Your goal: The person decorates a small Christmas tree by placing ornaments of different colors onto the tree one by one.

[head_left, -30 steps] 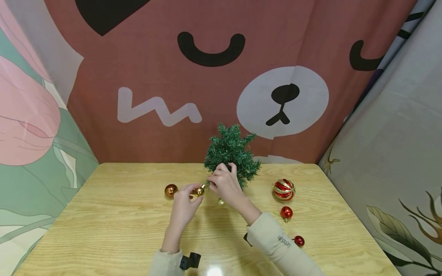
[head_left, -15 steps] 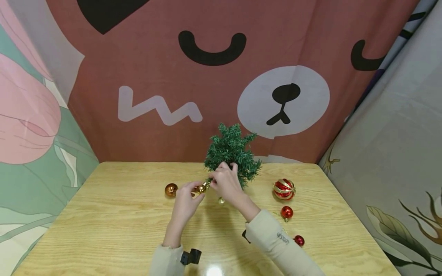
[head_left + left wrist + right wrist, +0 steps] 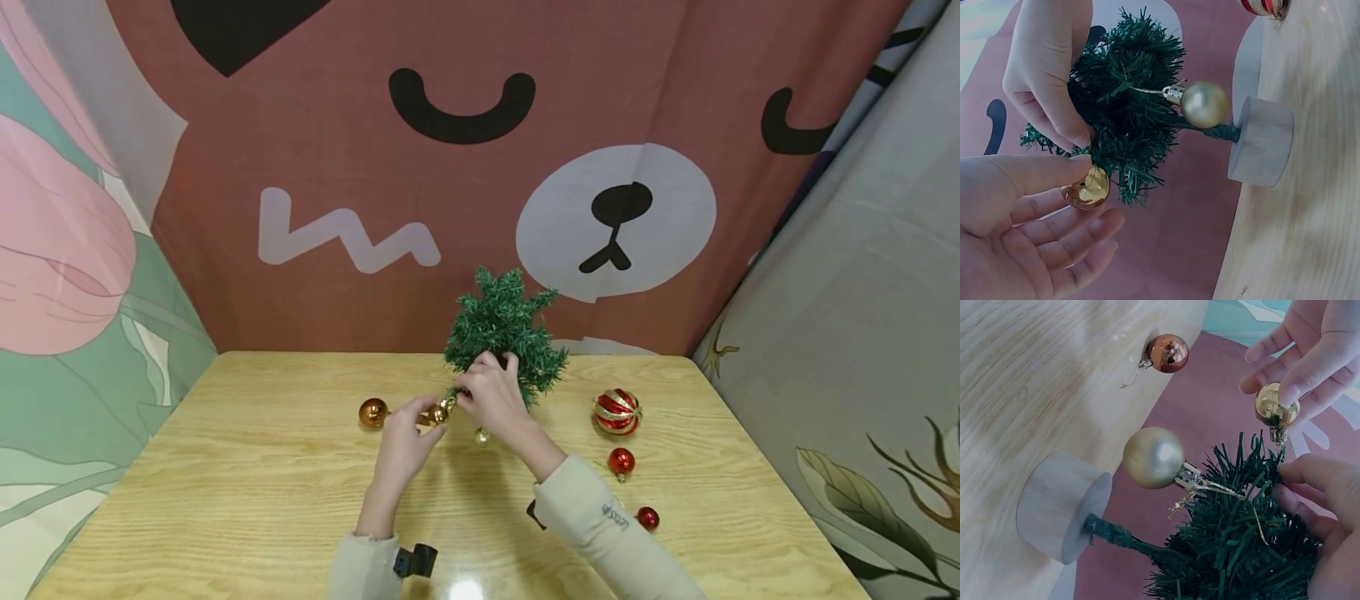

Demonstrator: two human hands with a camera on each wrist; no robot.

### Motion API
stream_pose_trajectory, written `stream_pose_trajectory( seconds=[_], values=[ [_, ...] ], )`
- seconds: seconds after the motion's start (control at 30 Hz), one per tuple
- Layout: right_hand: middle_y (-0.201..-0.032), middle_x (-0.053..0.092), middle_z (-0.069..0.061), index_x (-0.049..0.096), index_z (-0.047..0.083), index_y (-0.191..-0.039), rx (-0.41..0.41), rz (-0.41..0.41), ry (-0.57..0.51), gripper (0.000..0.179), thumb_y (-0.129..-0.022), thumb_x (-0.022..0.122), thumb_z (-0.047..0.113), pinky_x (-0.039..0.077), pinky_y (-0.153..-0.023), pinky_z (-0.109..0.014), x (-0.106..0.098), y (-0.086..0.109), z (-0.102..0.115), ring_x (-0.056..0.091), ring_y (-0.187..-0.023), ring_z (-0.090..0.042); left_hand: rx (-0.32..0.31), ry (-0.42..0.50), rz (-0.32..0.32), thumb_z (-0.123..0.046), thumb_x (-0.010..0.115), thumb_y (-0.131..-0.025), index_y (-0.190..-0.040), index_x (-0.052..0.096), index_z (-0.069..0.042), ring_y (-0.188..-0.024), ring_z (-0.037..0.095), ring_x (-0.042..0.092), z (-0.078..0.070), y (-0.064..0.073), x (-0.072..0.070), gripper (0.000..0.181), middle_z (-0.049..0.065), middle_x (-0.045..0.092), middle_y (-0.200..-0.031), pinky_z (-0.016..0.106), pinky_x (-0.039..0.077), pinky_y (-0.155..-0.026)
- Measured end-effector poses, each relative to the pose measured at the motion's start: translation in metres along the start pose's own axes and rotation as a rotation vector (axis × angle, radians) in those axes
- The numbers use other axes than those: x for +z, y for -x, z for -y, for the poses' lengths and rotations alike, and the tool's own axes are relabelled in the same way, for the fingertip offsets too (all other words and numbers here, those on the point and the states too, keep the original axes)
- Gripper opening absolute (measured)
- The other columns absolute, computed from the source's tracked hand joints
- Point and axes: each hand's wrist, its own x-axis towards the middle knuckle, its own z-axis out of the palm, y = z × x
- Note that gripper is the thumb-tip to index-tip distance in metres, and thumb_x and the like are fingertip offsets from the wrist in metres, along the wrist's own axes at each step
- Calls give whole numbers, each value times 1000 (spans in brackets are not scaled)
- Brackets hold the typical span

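A small green Christmas tree (image 3: 504,312) stands on a round wooden base (image 3: 1263,142) towards the table's back. My left hand (image 3: 401,442) pinches a shiny gold bauble (image 3: 1272,403) between thumb and finger, its cap towards a branch tip. At that tip my right hand (image 3: 491,392) pinches with thumb and finger; branch and the bauble's thin gold loop meet there, and the fingertips partly hide them. The rest of the right hand lies against the foliage. Lower on the tree, a matte gold bauble (image 3: 1154,457) hangs by a gold cord.
Left of my hands a copper bauble (image 3: 372,413) lies on the wooden table (image 3: 240,500). To the right are a red-and-gold striped ball (image 3: 617,412), a red bauble (image 3: 621,461) and a darker red one (image 3: 648,518) beside my right sleeve. A printed curtain (image 3: 337,317) hangs behind.
My left hand has shifted slightly right with the gold bauble, bringing it closer to the right hand's fingertips. During the last half second both hands have stayed nearly still.
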Motion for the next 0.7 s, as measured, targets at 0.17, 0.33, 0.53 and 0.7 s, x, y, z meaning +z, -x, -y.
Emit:
stream_pose_trajectory(
  seconds=[0.17,0.33,0.53,0.7],
  values=[
    [-74,64,6,72,18,-75,19,25,33,3,-73,74,18,27,-89,-59,0,0,-1,52,-87,-17,-9,5,11,1,71,-72,-111,58,3,-75,25,59,0,2,3,41,14,63,-92,34,49,-61],
    [-79,65,5,72,19,-79,28,69,48,9,-72,75,23,25,-90,-59,0,0,0,52,-91,-18,-7,-33,5,1,73,-70,-107,61,4,-74,23,55,1,4,5,39,10,57,-85,30,46,-58],
    [-80,65,5,71,19,-80,28,77,47,10,-72,75,21,25,-91,-58,0,1,-1,52,-92,-18,-10,-48,-11,3,74,-67,-104,63,3,-77,23,53,4,5,7,38,13,57,-91,32,46,-60],
    [-81,65,5,71,19,-80,17,71,42,8,-73,75,21,26,-90,-59,0,1,-2,52,-92,-17,-30,-50,16,5,73,-68,-101,63,4,-77,26,57,4,5,9,35,15,60,-93,33,49,-63]
  ],
)
